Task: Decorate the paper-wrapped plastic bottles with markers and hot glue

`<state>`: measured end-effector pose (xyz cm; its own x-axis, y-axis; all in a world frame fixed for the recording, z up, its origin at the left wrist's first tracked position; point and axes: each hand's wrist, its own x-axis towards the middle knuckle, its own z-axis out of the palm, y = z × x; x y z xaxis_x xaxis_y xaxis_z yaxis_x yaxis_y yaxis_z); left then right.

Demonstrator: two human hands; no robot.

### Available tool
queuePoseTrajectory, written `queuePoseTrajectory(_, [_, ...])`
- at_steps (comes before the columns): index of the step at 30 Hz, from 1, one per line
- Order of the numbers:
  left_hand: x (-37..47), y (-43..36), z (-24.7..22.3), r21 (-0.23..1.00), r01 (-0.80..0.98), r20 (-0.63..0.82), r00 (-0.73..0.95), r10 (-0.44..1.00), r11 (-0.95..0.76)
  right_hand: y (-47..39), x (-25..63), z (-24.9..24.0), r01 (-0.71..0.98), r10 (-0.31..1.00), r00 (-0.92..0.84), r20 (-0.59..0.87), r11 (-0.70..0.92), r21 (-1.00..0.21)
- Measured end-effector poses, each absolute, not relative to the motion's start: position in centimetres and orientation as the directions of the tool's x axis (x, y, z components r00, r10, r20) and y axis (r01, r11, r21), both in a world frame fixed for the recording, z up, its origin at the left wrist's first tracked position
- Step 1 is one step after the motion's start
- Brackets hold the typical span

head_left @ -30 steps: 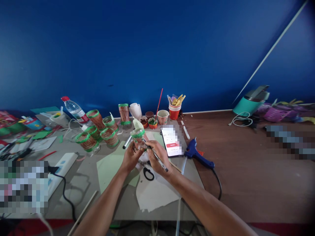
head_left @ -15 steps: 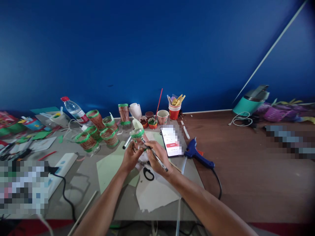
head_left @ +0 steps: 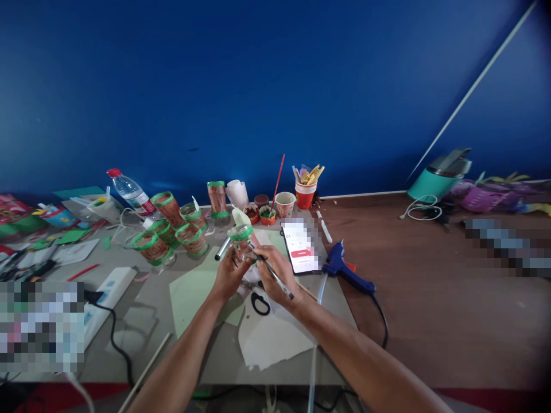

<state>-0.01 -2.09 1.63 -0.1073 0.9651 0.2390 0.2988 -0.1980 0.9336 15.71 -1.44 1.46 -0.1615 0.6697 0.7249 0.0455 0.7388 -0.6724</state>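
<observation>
My left hand (head_left: pixel 229 272) is closed round the lower part of a clear plastic cup (head_left: pixel 241 236) with a green painted rim and a brown painted side. A pale, leaf-like piece (head_left: pixel 240 216) sticks up from its top. In my right hand (head_left: pixel 275 269) is a slim pen (head_left: pixel 278 279), its tip against the cup's side. Under the hands lie scissors (head_left: pixel 260 304) with a black handle, a torn white sheet (head_left: pixel 269 344) and pale green paper (head_left: pixel 189 292). The scissors' blades are partly hidden.
Several painted cups (head_left: pixel 150 248) stand to the left, near a water bottle (head_left: pixel 131 192). Paint pots (head_left: pixel 267 215) and a cup of sticks (head_left: pixel 305 195) are at the back. A phone (head_left: pixel 300 249) and a blue glue gun (head_left: pixel 346 272) lie right. A power strip (head_left: pixel 114 292) lies left.
Almost nothing differs. Both hands, the cup and the pen keep nearly the same place, with the pen tip still at the cup's side.
</observation>
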Motion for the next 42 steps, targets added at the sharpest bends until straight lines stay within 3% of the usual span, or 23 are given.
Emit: queuePoseTrajectory(42, [0.12, -2.1, 1.73, 0.941, 0.279, 0.229, -0.114, 0.967, -0.19, -1.53, 15.77, 1.91, 0.039, 0.66, -0.145, 0.737, 0.748, -0.662])
